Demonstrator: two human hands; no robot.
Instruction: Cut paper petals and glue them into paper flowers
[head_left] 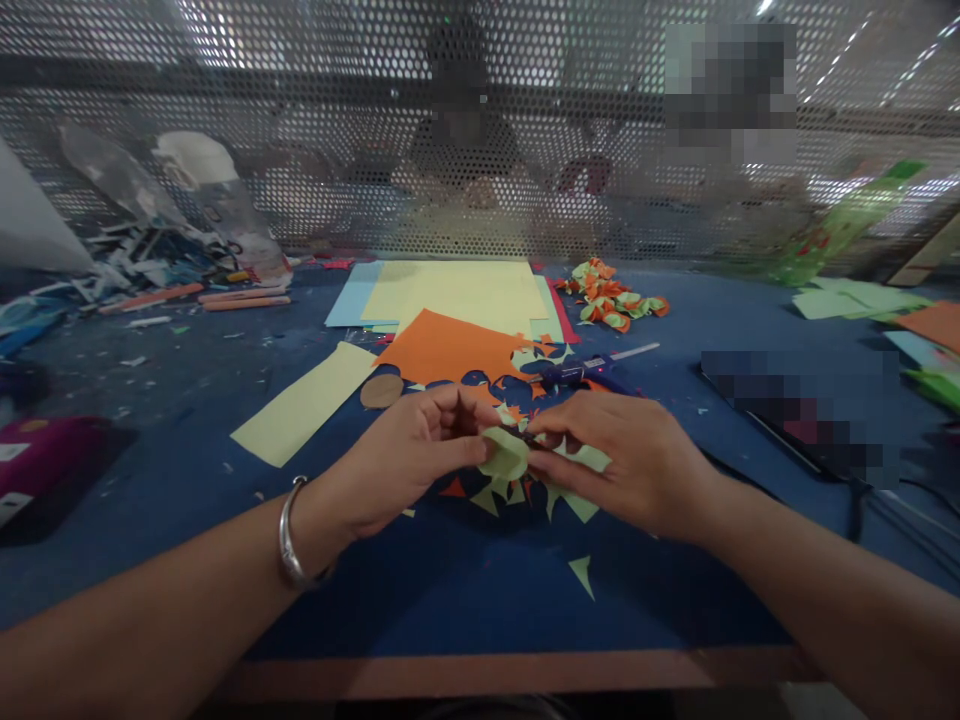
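Between thumb and fingers, my left hand [409, 450] pinches a small, roundish piece of pale green paper [505, 455]. My right hand [630, 460] is closed at the paper's right edge, around a thin dark tool [521, 434] whose tip lies behind the paper; its kind is mostly hidden by the fingers. Green and orange paper scraps [491, 497] lie under both hands. Just beyond them are an orange sheet [442, 345] with round cutouts and a brown disc [381, 391].
A blue glue gun [574, 372] lies behind my right hand. Coiled paper pieces [611, 300] are heaped farther back, beside stacked coloured sheets [457, 285]. A phone-like dark slab [787, 410] is at right, a pink case [49, 460] and a bottle [225, 200] at left. A perforated metal panel [322, 140] closes the back.
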